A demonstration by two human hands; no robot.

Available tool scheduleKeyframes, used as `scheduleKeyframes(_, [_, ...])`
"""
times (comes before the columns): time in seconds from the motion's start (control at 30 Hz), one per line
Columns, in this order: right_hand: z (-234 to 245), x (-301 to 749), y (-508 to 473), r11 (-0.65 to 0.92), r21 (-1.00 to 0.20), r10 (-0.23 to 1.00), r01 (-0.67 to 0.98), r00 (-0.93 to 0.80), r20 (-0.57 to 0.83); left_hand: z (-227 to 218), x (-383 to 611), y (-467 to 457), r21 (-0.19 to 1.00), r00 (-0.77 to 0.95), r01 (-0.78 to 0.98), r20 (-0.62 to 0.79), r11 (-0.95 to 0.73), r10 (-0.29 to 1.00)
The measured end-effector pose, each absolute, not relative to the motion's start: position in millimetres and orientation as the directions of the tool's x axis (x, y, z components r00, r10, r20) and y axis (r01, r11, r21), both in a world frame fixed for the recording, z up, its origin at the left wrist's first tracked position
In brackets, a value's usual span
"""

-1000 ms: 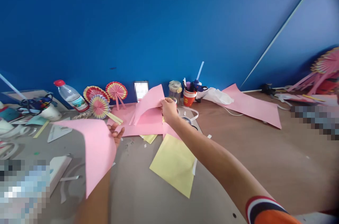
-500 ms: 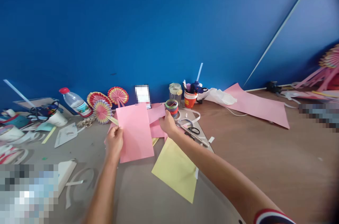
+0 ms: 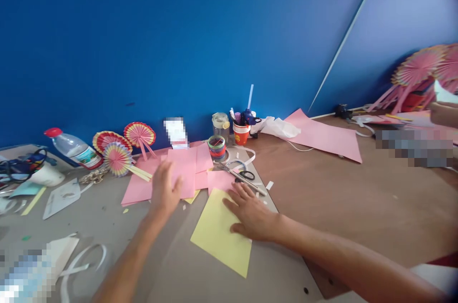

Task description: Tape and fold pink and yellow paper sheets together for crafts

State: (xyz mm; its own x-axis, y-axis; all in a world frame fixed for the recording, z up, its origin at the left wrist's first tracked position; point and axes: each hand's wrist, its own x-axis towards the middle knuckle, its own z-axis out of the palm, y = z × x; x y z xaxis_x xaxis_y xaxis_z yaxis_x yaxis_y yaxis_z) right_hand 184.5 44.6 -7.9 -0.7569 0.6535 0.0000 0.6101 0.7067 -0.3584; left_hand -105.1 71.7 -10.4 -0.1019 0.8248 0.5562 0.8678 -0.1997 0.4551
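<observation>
My left hand point(image 3: 165, 189) lies open over a pile of pink paper sheets point(image 3: 186, 169) spread on the table, fingers stretched out, slightly blurred. My right hand point(image 3: 251, 211) rests flat and open on a yellow paper sheet point(image 3: 219, 236) that lies in front of the pink pile. Neither hand holds anything. Scissors point(image 3: 240, 175) lie just beyond my right hand, next to a stack of coloured tape rolls point(image 3: 216, 147).
Paper fans point(image 3: 118, 148) and a water bottle point(image 3: 73, 149) stand at the back left by the blue wall. A red cup of pens point(image 3: 241, 130), a jar point(image 3: 220, 125) and a large pink sheet point(image 3: 324, 135) lie further back. Another person's hand point(image 3: 443, 113) shows at far right.
Both hands held pink sheets up; those sheets now lie on the pile. My right hand has come down flat onto the yellow sheet, and my left hand has opened.
</observation>
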Motion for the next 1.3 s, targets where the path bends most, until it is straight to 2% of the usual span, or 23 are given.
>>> scheduleKeyframes(0.07, [-9,190,29,0.756,-0.316,0.592,0.572,-0.805,-0.039,-18,-83,44,0.391,0.108,0.857,0.500,-0.335,0.859])
scheduleKeyframes(0.13, [-9,195,14,0.802,-0.328,0.523,0.499,-0.852,-0.019,-27,-68,18,0.229,0.389,0.845,0.358,-0.483,0.849])
scheduleKeyframes(0.23, [-9,204,-4,0.839,-0.356,0.442,0.411,-0.897,0.008,-38,-57,-5,0.129,0.490,0.839,0.243,-0.529,0.837])
scheduleKeyframes(0.4, [-20,210,-10,0.837,-0.376,0.431,0.398,-0.902,0.005,-41,-54,-9,0.086,0.481,0.857,0.221,-0.508,0.849])
scheduleKeyframes(0.57, [-35,210,-2,0.844,-0.314,0.484,0.435,-0.870,0.093,-39,-54,-1,0.080,0.461,0.868,0.239,-0.491,0.855])
scheduleKeyframes(0.77, [-46,219,13,0.846,-0.199,0.530,0.495,-0.820,0.216,-46,-79,14,0.080,0.239,0.953,0.390,-0.291,0.889])
scheduleKeyframes(0.87, [-46,222,20,0.834,-0.151,0.552,0.531,-0.789,0.270,-47,-93,24,0.082,0.110,0.985,0.364,-0.149,0.925])
scheduleKeyframes(1.03, [-33,218,22,0.744,-0.238,0.665,0.624,-0.726,0.176,-47,-105,30,0.052,0.096,0.992,0.321,-0.118,0.942])
scheduleKeyframes(1.3, [-23,207,11,0.667,-0.404,0.669,0.626,-0.742,-0.046,-42,-102,22,0.045,0.131,0.987,0.343,-0.156,0.930])
